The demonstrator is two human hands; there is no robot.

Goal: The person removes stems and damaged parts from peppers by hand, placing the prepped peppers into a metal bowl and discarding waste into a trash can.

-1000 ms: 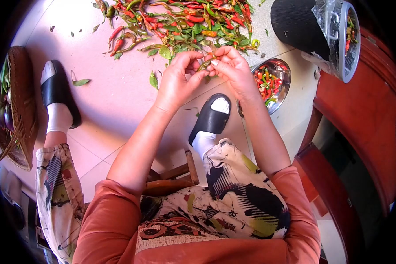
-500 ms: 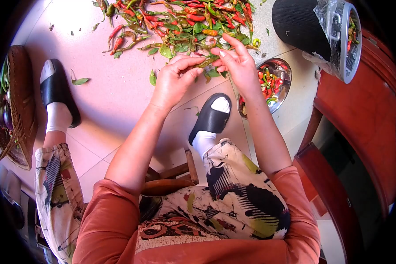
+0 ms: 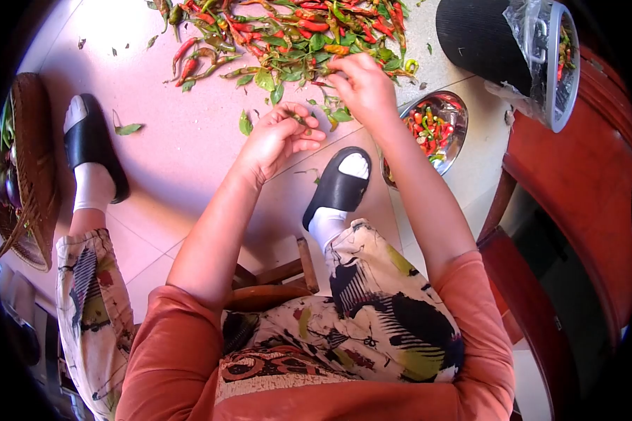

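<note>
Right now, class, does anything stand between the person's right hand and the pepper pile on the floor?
Nothing visible does. The right hand is at the near edge of the pepper pile; whether they touch is unclear. The metal bowl sits off to the right, out of that path.

Tiled floor (image 3: 189, 154) and 2 slippers (image 3: 337, 189) probably mark a home.
</note>
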